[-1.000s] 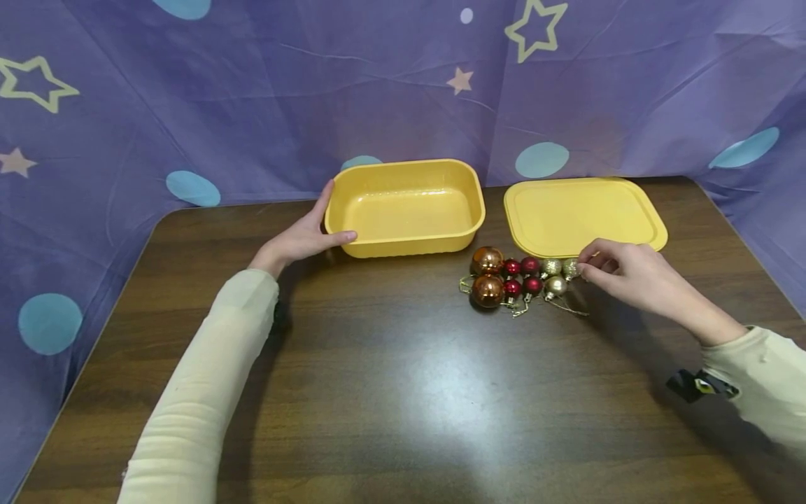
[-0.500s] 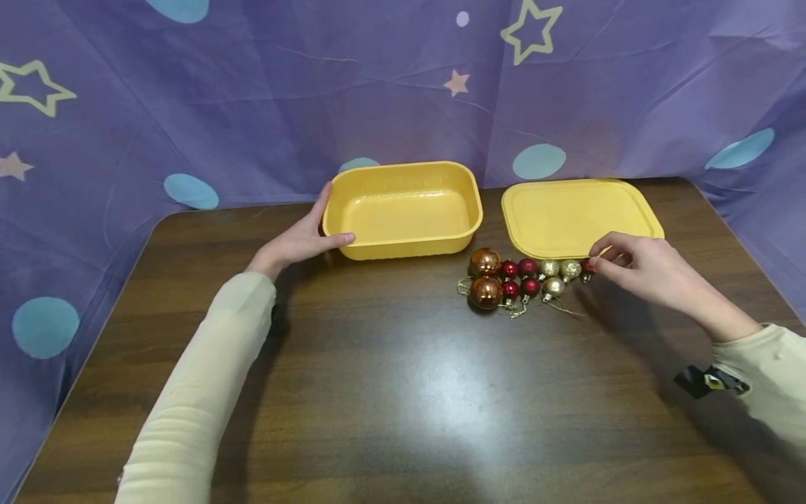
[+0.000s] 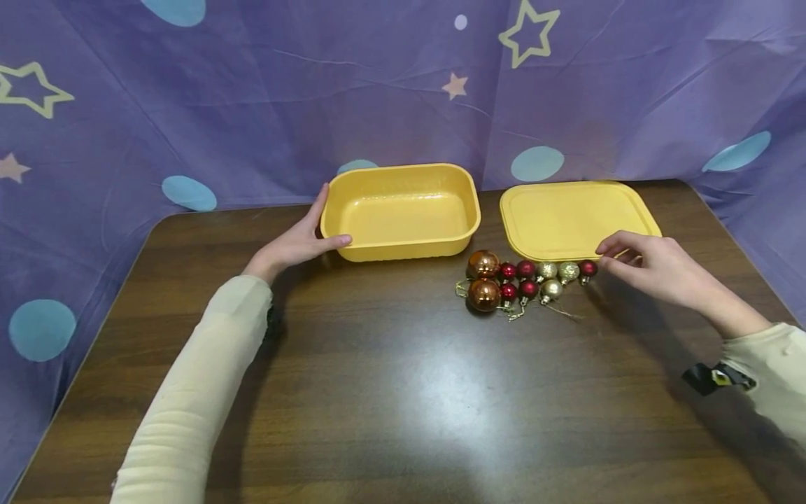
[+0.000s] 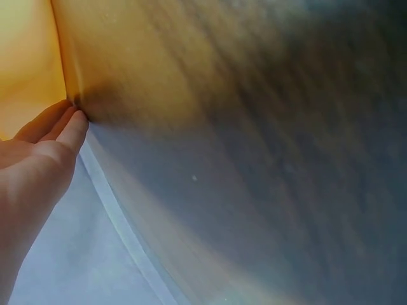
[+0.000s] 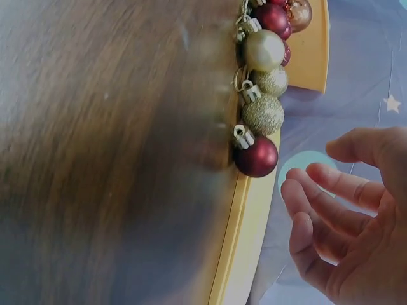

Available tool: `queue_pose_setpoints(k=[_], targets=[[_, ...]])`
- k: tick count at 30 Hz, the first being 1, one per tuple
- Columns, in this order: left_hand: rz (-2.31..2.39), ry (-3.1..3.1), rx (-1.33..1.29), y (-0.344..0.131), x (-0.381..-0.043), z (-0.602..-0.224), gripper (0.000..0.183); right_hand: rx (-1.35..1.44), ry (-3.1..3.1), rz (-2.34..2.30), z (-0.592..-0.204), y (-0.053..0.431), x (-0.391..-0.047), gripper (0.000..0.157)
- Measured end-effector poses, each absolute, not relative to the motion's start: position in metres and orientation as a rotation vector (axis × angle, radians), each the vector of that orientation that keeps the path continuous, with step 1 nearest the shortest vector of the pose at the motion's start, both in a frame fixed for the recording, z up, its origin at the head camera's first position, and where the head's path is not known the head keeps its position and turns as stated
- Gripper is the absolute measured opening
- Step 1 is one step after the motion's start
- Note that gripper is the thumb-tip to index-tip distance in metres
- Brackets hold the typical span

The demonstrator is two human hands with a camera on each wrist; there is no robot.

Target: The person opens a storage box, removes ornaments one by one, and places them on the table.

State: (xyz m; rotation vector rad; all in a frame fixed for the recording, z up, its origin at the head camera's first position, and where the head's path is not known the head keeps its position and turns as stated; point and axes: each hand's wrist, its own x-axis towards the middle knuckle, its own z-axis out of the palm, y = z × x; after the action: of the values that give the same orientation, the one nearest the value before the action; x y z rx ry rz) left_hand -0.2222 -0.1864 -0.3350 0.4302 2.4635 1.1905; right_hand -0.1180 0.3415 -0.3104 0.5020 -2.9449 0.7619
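A yellow plastic container (image 3: 403, 250) stands without its lid at the back of the table. My left hand (image 3: 296, 245) holds its left end, thumb over the front rim and fingers along the outer wall. In the left wrist view those fingers (image 4: 71, 130) lie against the container's side. My right hand (image 3: 655, 269) hovers just right of a dark red bauble (image 3: 588, 269), its loosely bent fingers holding nothing. That bauble ends a double row of Christmas baubles: two large copper ones (image 3: 483, 295), several small red ones (image 3: 527, 288) and three gold ones (image 3: 550, 290).
A yellow lid (image 3: 579, 218) lies flat at the back right, directly behind the baubles. Thin gold hanging strings (image 3: 563, 312) trail from some of them onto the brown wooden table (image 3: 378, 392). A purple star-patterned cloth (image 3: 378, 91) hangs behind the table.
The right hand has let go of the dark red bauble at the row's right end and drawn slightly right, its fingers loosening. The left hand stays on the container.
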Motion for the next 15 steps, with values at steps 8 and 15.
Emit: queue_pose_setpoints(k=[8,15], targets=[[1.197,2.489,0.419,-0.1881,-0.2206,-0.335,0.104,0.563,-2.905,0.763,-0.3159,0.3485,-0.1206,0.012],[1.274,2.47,0.391,-0.1916,-0.2163,-0.337,0.101,0.53,-2.918,0.788,-0.3169,0.3492,-0.1209,0.011]])
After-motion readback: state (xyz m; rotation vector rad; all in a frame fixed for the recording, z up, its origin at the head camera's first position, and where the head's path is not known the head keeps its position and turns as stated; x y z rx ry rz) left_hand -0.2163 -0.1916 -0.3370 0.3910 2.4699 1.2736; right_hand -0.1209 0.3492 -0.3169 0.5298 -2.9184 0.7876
